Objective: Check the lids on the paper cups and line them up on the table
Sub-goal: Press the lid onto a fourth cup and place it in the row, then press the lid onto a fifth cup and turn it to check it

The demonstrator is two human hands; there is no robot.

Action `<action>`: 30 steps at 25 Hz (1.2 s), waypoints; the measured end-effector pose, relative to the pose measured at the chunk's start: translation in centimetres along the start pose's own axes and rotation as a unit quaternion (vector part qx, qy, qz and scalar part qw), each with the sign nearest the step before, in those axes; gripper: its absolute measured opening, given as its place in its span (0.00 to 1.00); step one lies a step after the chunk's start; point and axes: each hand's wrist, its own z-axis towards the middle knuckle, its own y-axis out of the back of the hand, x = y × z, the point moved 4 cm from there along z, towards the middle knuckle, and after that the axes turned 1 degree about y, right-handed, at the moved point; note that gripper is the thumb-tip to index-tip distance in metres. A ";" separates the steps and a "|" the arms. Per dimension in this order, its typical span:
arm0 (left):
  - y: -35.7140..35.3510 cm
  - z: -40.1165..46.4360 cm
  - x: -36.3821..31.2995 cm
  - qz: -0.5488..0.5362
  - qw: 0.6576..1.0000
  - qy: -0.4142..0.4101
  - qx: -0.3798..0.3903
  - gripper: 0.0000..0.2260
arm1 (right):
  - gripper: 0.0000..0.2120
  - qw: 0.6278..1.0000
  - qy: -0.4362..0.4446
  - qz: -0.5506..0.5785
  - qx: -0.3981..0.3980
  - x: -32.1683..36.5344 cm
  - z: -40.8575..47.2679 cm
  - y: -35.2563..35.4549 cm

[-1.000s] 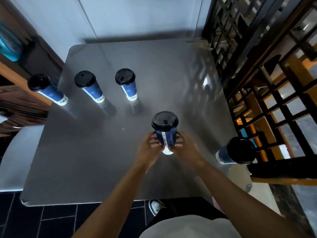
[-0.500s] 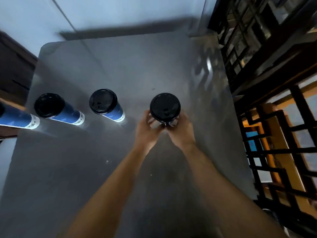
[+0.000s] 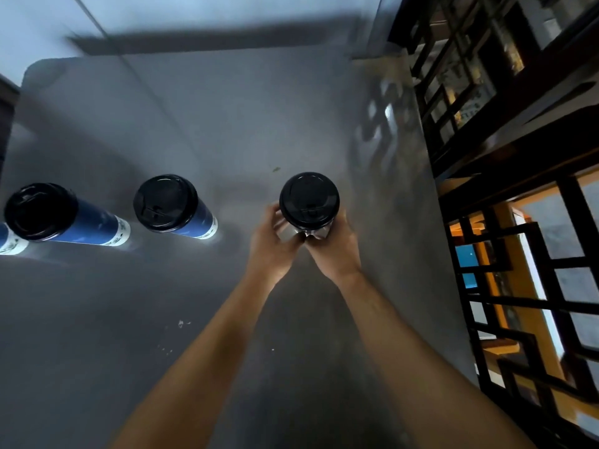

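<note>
The paper cup (image 3: 309, 202) in our grasp stands at the right end of a row on the grey table (image 3: 227, 118), seen almost straight from above, so its black lid (image 3: 309, 199) hides nearly all of its body. We hold it low down with both hands: our left hand (image 3: 270, 246) wraps the lower left side and our right hand (image 3: 334, 247) wraps the lower right side, the two hands closed on the cup and nearly meeting below the lid. We cannot tell whether the base of this cup touches the table, since the lid and our fingers cover it.

To the left, well apart from the held cup, stands a second cup (image 3: 175, 207) with a black lid, blue wall and a white band at the bottom. Further left stands a third cup (image 3: 64, 217) of the same kind, and at the very left edge we see only the blue and white bottom of a fourth cup (image 3: 9, 241). These three lean outward in the wide-angle view and sit roughly in one line with the cup we hold.

Our bare forearms reach up from the bottom of the view. A few pale specks (image 3: 180, 324) lie on the table near our left forearm. A dark wooden lattice screen (image 3: 525, 286) borders the table on the right, and a pale wall (image 3: 194, 14) runs along its far side.
</note>
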 end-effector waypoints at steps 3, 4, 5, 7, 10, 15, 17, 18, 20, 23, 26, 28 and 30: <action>-0.2 -0.1 0.5 0.008 0.999 0.031 0.017 0.32 | 0.25 1.000 -0.023 0.005 0.015 -0.4 0.1 -0.4; -0.3 -0.3 0.7 0.000 0.999 0.047 0.017 0.35 | 0.28 0.999 -0.036 0.013 0.022 -0.5 0.0 -0.5; -0.4 -0.6 0.9 -0.008 0.998 0.060 0.015 0.37 | 0.32 0.998 -0.057 0.029 0.028 -0.8 -0.4 -0.5; -0.3 -1.8 1.1 -0.009 0.996 0.094 0.009 0.40 | 0.40 0.995 -0.090 0.037 0.036 -1.3 -1.3 -0.3; 0.3 -4.3 2.0 0.022 0.992 0.125 0.005 0.38 | 0.41 0.994 -0.108 -0.006 0.033 -2.4 -4.0 0.6; 1.9 -10.9 2.5 0.048 0.993 0.102 -0.012 0.30 | 0.38 0.994 -0.098 -0.016 0.054 -2.8 -11.1 1.2; 1.9 -13.9 2.5 0.049 0.995 0.085 -0.005 0.26 | 0.36 0.995 -0.085 -0.013 0.055 -2.2 -14.3 1.7; 1.8 -15.6 2.6 0.049 0.996 0.069 0.005 0.23 | 0.35 0.996 -0.069 -0.014 0.046 -1.8 -16.0 2.2; 1.4 -18.5 2.8 0.050 0.998 0.030 0.027 0.19 | 0.33 0.999 -0.034 -0.016 0.025 -1.0 -19.6 3.9; -0.8 -21.6 2.7 0.064 0.992 -0.027 0.105 0.20 | 0.28 0.998 0.042 -0.043 -0.035 0.2 -24.5 8.6; -3.8 -24.4 2.2 0.077 0.979 -0.066 0.176 0.25 | 0.21 0.985 0.099 -0.084 -0.116 0.2 -28.1 14.3; -5.8 -26.3 1.8 0.090 0.970 -0.098 0.203 0.26 | 0.15 0.977 0.093 -0.086 -0.171 -1.2 -29.8 17.5; -7.5 -28.1 1.4 0.102 0.961 -0.133 0.222 0.27 | 0.11 0.974 0.071 -0.083 -0.197 -3.2 -30.7 19.7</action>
